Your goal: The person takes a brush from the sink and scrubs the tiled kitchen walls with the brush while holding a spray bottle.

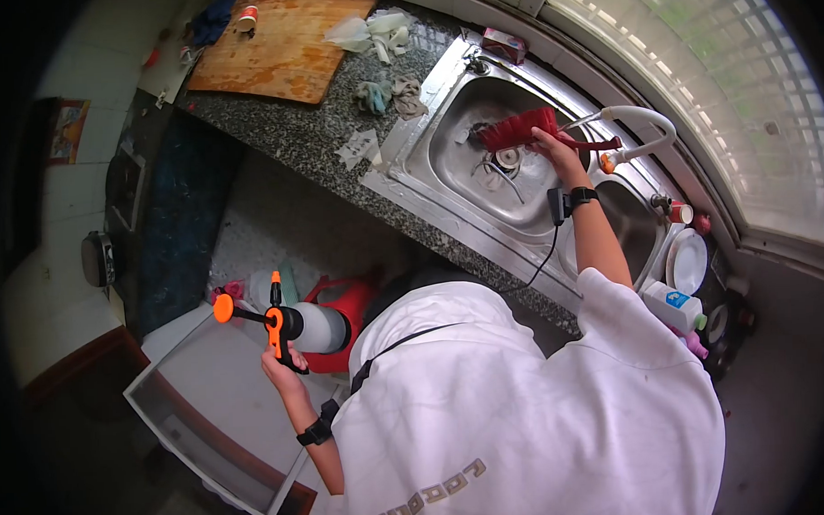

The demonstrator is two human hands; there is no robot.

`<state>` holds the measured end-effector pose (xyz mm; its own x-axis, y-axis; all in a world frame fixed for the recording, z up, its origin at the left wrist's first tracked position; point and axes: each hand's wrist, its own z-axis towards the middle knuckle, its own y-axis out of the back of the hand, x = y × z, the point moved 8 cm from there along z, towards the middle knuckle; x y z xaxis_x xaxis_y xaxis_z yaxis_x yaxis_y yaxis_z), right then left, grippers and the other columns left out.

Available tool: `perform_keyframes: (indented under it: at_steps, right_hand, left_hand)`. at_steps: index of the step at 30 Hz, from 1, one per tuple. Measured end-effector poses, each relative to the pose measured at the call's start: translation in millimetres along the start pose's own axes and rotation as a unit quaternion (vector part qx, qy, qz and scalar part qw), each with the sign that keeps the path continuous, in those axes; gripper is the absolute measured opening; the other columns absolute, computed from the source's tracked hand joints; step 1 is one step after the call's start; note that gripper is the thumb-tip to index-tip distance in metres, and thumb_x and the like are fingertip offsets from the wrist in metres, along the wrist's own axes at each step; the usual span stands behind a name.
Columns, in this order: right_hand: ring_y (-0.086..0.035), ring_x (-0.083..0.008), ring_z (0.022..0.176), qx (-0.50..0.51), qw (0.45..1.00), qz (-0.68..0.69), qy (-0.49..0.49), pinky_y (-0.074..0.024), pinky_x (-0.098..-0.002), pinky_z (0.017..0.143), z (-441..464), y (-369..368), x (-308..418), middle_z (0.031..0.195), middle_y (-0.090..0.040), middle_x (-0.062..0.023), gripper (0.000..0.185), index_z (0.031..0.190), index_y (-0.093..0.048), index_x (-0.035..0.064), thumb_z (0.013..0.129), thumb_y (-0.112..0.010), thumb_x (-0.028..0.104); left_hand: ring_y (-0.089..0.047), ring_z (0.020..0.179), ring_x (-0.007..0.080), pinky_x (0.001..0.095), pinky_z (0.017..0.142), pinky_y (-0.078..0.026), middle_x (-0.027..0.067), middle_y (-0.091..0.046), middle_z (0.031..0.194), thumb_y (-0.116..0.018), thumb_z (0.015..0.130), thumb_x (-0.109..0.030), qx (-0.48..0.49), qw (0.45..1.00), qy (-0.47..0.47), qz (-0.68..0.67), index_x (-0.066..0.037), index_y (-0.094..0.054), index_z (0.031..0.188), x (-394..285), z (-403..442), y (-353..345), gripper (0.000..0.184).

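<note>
My left hand is wrapped round the handle of a pump spray bottle, which has an orange plunger and nozzle and a pale tank. It is held low, out past the counter edge. A red brush with long bristles is in my right hand, gripped where the bristles meet the handle. The brush hangs over the large basin of the steel sink. Beneath it in the basin are the drain strainer and a thin curved metal piece. My right hand partly covers the brush.
A wooden cutting board lies on the granite counter, near crumpled rags and plastic bags. The white faucet arches behind my right hand. A white bottle and bowls crowd the right end. A red container stands below the counter.
</note>
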<state>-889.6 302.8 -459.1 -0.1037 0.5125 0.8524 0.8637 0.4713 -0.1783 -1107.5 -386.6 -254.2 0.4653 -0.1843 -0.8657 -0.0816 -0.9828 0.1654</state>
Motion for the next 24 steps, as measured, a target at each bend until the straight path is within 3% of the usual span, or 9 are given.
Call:
perform_keyframes:
  at_steps: [3,4,7,8,12,19,21,22,24]
  right_hand:
    - [-0.069,-0.0166,0.085,-0.078,0.995,0.05,0.025,-0.0601,-0.0314,0.076,-10,6,7,0.109,-0.067,-0.0119,0.028,0.106,-0.065,0.0057,0.083,-0.078,0.014]
    - [-0.066,-0.0233,0.095,-0.084,0.996,-0.004,0.011,-0.0553,-0.0366,0.086,-18,7,12,0.115,-0.065,-0.0076,0.037,0.117,-0.061,0.0112,0.087,-0.074,0.027]
    - [-0.061,-0.0241,0.11,-0.097,0.993,-0.06,-0.033,-0.044,-0.0445,0.097,-7,33,-2,0.119,-0.065,-0.0045,0.046,0.121,-0.06,0.0144,0.088,-0.069,0.044]
    - [-0.054,-0.025,0.121,-0.08,0.993,-0.082,0.03,-0.0328,-0.049,0.103,-1,37,-3,0.123,-0.064,-0.0031,0.052,0.124,-0.06,0.0169,0.088,-0.063,0.054]
    - [-0.056,-0.0274,0.119,-0.069,0.981,0.153,-0.101,-0.0348,-0.0524,0.105,11,55,-38,0.126,-0.063,-0.0074,0.043,0.124,-0.059,0.0158,0.091,-0.063,0.043]
    - [-0.06,-0.027,0.114,0.004,0.994,0.104,-0.045,-0.0462,-0.0509,0.101,-11,18,-1,0.12,-0.064,-0.0107,0.036,0.122,-0.059,0.0107,0.093,-0.066,0.031]
    - [-0.067,-0.023,0.097,0.04,0.997,0.058,-0.006,-0.0532,-0.0467,0.092,-13,6,12,0.107,-0.069,-0.0078,0.032,0.114,-0.063,0.0104,0.089,-0.071,0.029]
    - [-0.063,-0.0258,0.109,0.056,0.997,0.048,-0.016,-0.054,-0.045,0.093,-9,5,11,0.117,-0.065,-0.0088,0.036,0.12,-0.06,0.0087,0.092,-0.068,0.03]
    - [-0.063,-0.026,0.108,0.038,0.998,0.045,-0.014,-0.0546,-0.0456,0.093,-5,11,12,0.116,-0.065,-0.0087,0.036,0.12,-0.06,0.0086,0.092,-0.068,0.031]
  left_hand:
    - [-0.041,0.043,0.0142,0.0284,0.045,-0.038,0.004,-0.044,0.052,-0.035,0.094,-0.035,-0.002,1.0,-0.006,-0.001,-0.001,-0.054,0.088,1,-3,3,0.039]
    - [-0.041,0.043,0.0142,0.0284,0.045,-0.038,0.004,-0.044,0.052,-0.035,0.094,-0.035,-0.005,1.0,-0.006,-0.003,-0.001,-0.054,0.088,1,-4,4,0.039]
    - [-0.04,0.042,0.0141,0.0284,0.044,-0.037,0.0038,-0.044,0.051,-0.036,0.094,-0.035,-0.024,1.0,0.007,0.001,-0.001,-0.054,0.087,3,-8,7,0.039]
    - [-0.04,0.042,0.014,0.0285,0.044,-0.037,0.0037,-0.044,0.051,-0.036,0.094,-0.035,-0.028,1.0,0.008,0.005,-0.001,-0.055,0.086,4,-7,9,0.039]
    - [-0.039,0.042,0.0139,0.0284,0.043,-0.036,0.0034,-0.043,0.051,-0.036,0.094,-0.035,-0.036,0.999,0.016,0.011,-0.001,-0.055,0.086,8,-9,10,0.039]
    - [-0.039,0.043,0.0136,0.0277,0.044,-0.035,0.0033,-0.044,0.052,-0.036,0.093,-0.035,-0.032,0.999,0.036,0.015,-0.002,-0.054,0.087,7,-6,9,0.038]
    - [-0.04,0.044,0.0135,0.0278,0.045,-0.036,0.0035,-0.044,0.053,-0.036,0.093,-0.034,-0.012,0.999,0.032,0.025,-0.001,-0.054,0.087,4,-3,6,0.038]
    - [-0.04,0.044,0.0135,0.0278,0.045,-0.036,0.0035,-0.044,0.053,-0.036,0.093,-0.034,-0.011,0.999,0.031,0.026,-0.001,-0.054,0.087,4,-2,7,0.038]
    - [-0.04,0.044,0.0135,0.0279,0.046,-0.036,0.0036,-0.045,0.053,-0.036,0.093,-0.034,-0.007,0.999,0.019,0.035,-0.001,-0.054,0.088,1,1,8,0.037]
